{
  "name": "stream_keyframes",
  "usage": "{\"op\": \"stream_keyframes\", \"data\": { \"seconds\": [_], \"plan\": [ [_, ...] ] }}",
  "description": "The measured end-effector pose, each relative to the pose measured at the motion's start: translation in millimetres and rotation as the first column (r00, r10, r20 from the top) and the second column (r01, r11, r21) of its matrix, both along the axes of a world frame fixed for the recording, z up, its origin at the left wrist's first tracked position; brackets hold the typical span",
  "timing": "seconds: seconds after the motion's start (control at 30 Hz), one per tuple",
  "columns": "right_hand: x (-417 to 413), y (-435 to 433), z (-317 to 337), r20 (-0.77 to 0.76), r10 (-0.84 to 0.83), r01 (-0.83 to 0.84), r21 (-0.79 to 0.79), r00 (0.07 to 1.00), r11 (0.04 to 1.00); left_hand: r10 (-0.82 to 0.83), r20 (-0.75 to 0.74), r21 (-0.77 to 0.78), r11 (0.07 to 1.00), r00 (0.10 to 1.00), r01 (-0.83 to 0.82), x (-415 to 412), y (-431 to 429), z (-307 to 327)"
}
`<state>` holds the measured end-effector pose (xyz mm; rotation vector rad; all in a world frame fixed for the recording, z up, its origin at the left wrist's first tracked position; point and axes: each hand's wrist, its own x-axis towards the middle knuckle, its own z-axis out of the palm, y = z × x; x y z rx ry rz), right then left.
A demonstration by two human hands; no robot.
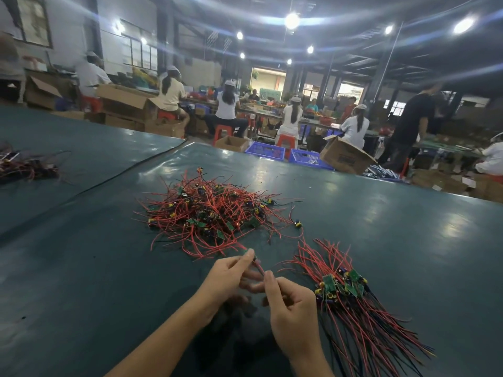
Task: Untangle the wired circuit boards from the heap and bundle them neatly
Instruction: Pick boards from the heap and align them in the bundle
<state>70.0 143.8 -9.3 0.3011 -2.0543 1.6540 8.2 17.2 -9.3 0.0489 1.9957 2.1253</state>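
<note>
A tangled heap [215, 210] of small green circuit boards with red and black wires lies on the dark green table [394, 227], just beyond my hands. My left hand [228, 276] pinches one wired board at the heap's near edge, between thumb and forefinger. My right hand [291, 308] pinches the red wire [259, 267] of the same piece a little nearer to me. To the right lies an aligned bundle [345, 289] of boards, their wires fanning toward the table's near right corner.
Another small pile of wired boards [24, 167] sits at the far left of the table. A seam [122, 172] runs diagonally across the table cover. Beyond the table's far edge are cardboard boxes [345, 156], blue crates [265, 151] and several seated workers.
</note>
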Motion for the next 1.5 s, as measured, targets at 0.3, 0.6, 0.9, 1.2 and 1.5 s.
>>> {"op": "stream_keyframes", "data": {
  "seconds": [0.3,0.6,0.9,1.2,1.5],
  "plan": [
    [-11,15,-6,0.007,-0.324,0.322,0.089,0.946,0.943,0.091,-0.160,0.242,0.969,0.983,-0.050,9,0,15],
    [-7,2,-8,-0.217,-0.316,0.368,0.273,0.924,0.889,0.144,-0.267,0.273,0.960,0.953,-0.069,8,2,11],
    [-11,-1,0,0.355,-0.098,0.253,-0.421,0.930,0.871,0.000,-0.383,0.084,0.996,0.924,0.035,19,17,8],
    [-8,-7,10,0.300,0.067,0.093,-0.488,0.952,0.868,0.000,-0.422,0.006,1.000,0.906,0.003,20,17,7],
    [-23,15,9,0.478,-0.065,0.410,-0.668,0.876,0.620,0.152,-0.628,-0.077,0.964,0.763,-0.255,14,8,6]
  ]
}}
